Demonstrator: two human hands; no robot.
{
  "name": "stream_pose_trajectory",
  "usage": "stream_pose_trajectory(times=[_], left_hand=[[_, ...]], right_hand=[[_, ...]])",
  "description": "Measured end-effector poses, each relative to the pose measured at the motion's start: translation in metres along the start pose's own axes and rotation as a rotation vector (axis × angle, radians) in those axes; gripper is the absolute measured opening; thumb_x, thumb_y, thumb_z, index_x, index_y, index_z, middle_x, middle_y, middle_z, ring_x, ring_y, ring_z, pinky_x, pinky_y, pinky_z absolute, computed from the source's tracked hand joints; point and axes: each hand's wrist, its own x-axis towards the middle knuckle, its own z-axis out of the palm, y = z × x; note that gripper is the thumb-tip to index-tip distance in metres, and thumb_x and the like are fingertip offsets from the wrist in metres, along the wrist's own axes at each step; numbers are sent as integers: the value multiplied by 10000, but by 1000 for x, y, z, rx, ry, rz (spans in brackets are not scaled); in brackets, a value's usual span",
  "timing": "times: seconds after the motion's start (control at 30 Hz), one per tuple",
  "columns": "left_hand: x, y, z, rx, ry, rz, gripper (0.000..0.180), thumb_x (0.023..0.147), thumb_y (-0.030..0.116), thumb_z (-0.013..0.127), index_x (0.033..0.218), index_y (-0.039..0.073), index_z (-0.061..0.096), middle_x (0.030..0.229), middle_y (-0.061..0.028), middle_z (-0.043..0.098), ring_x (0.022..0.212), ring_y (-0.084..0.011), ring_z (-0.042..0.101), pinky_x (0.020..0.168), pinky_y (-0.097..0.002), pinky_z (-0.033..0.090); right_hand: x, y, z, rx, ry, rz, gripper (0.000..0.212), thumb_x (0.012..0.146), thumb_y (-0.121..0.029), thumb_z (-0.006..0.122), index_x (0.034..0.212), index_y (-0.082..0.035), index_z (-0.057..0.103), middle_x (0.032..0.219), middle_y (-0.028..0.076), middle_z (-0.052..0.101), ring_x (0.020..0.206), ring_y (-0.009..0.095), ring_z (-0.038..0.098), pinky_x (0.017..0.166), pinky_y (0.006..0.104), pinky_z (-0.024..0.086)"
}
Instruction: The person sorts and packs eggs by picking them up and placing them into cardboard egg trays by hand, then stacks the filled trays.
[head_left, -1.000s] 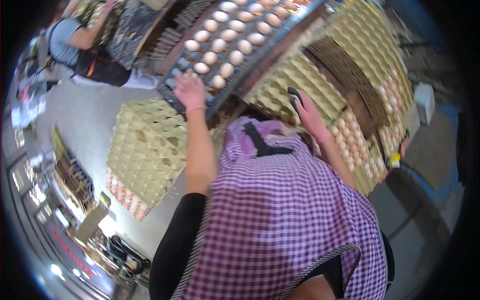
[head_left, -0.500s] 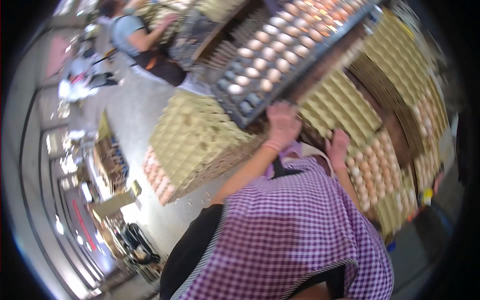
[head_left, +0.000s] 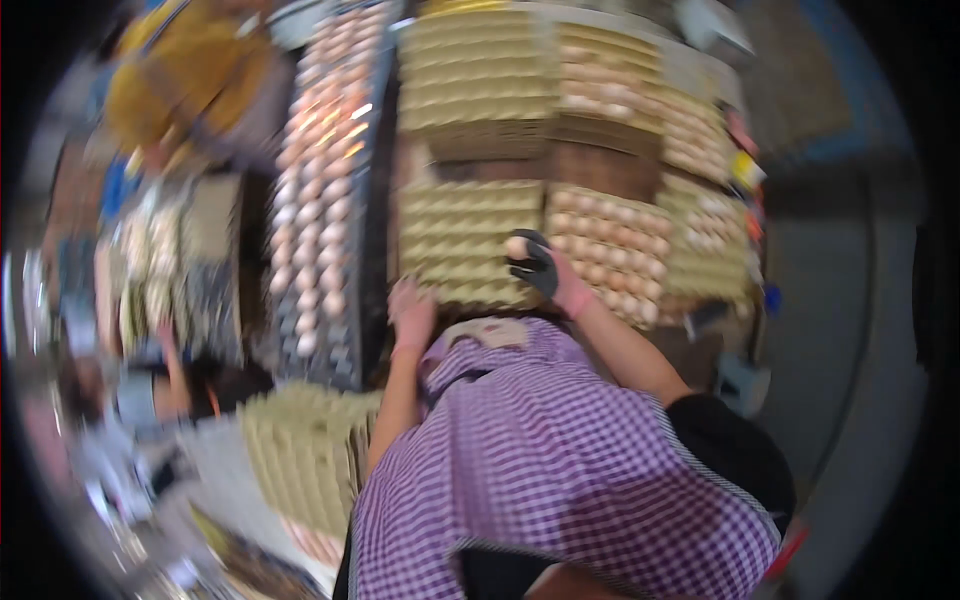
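Note:
My right hand (head_left: pixel 545 268), in a pink glove with dark palm and fingers, is closed round a light brown egg (head_left: pixel 516 247). It is above the right side of an empty yellowish egg tray (head_left: pixel 465 225). My left hand (head_left: pixel 412 315), in a pink glove, rests by the near left corner of that tray, its blurred fingers stretched forward and holding nothing I can see. Just right of it sits a tray filled with brown eggs (head_left: pixel 608 245).
Rows of eggs stand on a dark-edged conveyor (head_left: pixel 318 180) at my left. Behind are a stack of empty trays (head_left: pixel 475 70) and more filled trays (head_left: pixel 605 85). Another tray stack (head_left: pixel 305 450) stands near left. A person in yellow (head_left: pixel 185 75) and another person (head_left: pixel 140 395) are at left.
My view has swung round, so the conveyor now runs along my left. My right hand has turned and come over the empty tray, with an egg showing in its fingers.

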Motion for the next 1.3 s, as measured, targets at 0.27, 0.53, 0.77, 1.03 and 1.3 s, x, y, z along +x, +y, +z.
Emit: stream_pose_trajectory(times=[0.27,0.53,0.77,1.03,1.3], left_hand=[[37,1,29,-455,-146,-460,702,916,292,681,1469,-34,396,1488,-267,409,1380,-420,377,1154,-467,310],[49,-69,93,-1012,-238,-635,545,933,115,624,1423,-39,442,1346,-152,591,1200,-251,584,1010,-360,468],[73,-14,-14,-602,-210,-531,372,910,69,651,1267,-15,593,1086,-91,695,963,-180,645,871,-314,514],[44,67,-193,-524,101,-209,372,826,78,581,1190,18,634,1121,-164,637,1038,-358,626,944,-433,481],[49,151,-215,-708,206,317,732,729,194,826,1359,-13,514,1324,-203,527,1263,-392,494,1108,-465,370]], right_hand=[[7,-54,-142,538,650,295,328,987,-218,635,1225,7,636,1089,88,685,944,173,674,815,308,564],[153,-45,-296,-1272,943,-104,437,873,-242,639,1271,-69,599,1252,185,613,1159,397,585,1003,460,486],[111,-45,-248,-1427,795,-73,605,909,-391,626,1385,-31,524,1418,226,513,1308,409,455,1129,551,313],[-3,-150,18,-348,22,152,603,843,-198,726,1374,15,533,1299,188,612,1201,250,587,1032,362,457],[71,-243,77,-7,207,-233,884,749,-158,767,1516,-42,343,1475,206,388,1350,317,422,1153,421,345]])
